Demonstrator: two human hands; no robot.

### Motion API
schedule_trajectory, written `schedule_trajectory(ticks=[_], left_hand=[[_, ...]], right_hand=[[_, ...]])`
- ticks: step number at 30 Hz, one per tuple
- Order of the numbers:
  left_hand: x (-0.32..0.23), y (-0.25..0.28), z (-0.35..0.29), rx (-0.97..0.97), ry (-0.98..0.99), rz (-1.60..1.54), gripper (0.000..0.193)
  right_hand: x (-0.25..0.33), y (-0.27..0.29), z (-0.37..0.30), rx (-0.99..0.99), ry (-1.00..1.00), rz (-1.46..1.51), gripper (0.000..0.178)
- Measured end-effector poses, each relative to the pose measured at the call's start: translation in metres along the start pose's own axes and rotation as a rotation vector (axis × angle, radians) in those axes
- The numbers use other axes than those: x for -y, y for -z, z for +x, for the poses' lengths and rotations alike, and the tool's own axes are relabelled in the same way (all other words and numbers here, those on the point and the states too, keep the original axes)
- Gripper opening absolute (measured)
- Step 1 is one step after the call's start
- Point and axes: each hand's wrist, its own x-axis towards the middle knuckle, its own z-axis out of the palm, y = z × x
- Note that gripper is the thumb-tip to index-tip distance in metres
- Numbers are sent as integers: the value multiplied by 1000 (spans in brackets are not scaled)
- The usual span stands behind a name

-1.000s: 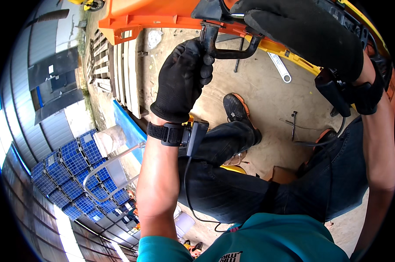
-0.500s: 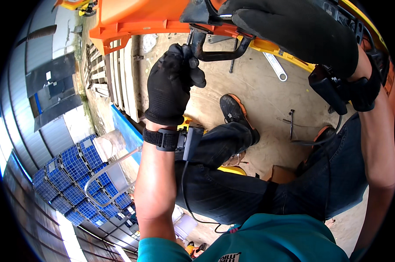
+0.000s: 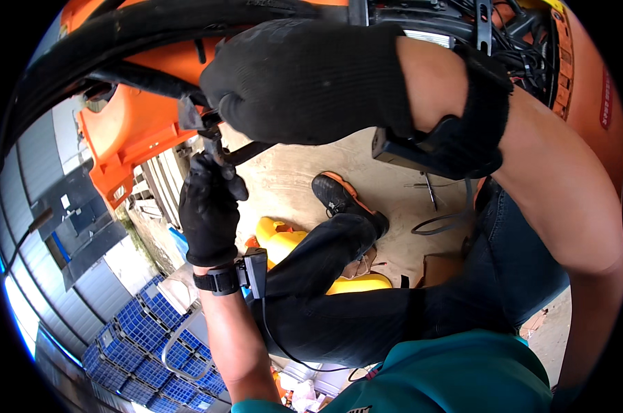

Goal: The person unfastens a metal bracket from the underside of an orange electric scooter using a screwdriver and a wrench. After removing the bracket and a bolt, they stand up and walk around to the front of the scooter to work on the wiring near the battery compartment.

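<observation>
My left hand (image 3: 210, 210), in a black knitted glove, is closed beneath a dark metal bracket (image 3: 205, 124). Its fingers and thumb pinch up against the bracket's lower end, and whatever lies between them is hidden. Just above and to the right, my right hand (image 3: 304, 82), gloved alike, curls its fingers over the bracket's upper part; its grip is mostly hidden by the back of the hand. A bent black tube (image 3: 249, 151) runs out from below the right hand. Behind both hands is an orange plastic body panel (image 3: 136, 127).
A thick black curved tube (image 3: 139, 31) crosses overhead. Cables and frame parts (image 3: 521, 48) fill the upper right beside an orange panel. Yellow plastic parts (image 3: 280, 241) lie by my leg, and a metal tool (image 3: 432, 191) lies on the floor. Blue caged containers (image 3: 136, 330) are stacked at lower left.
The view has shifted, bringing the thick black tube and the cables into sight. My right hand has come leftward, close above the left, which stays closed at the metal part.
</observation>
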Motion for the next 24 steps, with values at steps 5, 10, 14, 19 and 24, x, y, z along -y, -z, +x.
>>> schedule_trajectory(ticks=[5,10,14,19,24], left_hand=[[14,7,-2,9,192,-482,16],[3,4,5,6,409,-1105,18],[-1,2,4,-57,348,-930,23],[5,4,0,-6,281,-584,19],[8,12,2,-24,-387,605,12]], right_hand=[[22,22,4,181,126,-315,23],[40,48,-2,342,85,-383,31],[61,51,-15,254,-32,-271,29],[58,54,-19,210,-32,-213,26],[55,52,-18,183,-17,-164,24]])
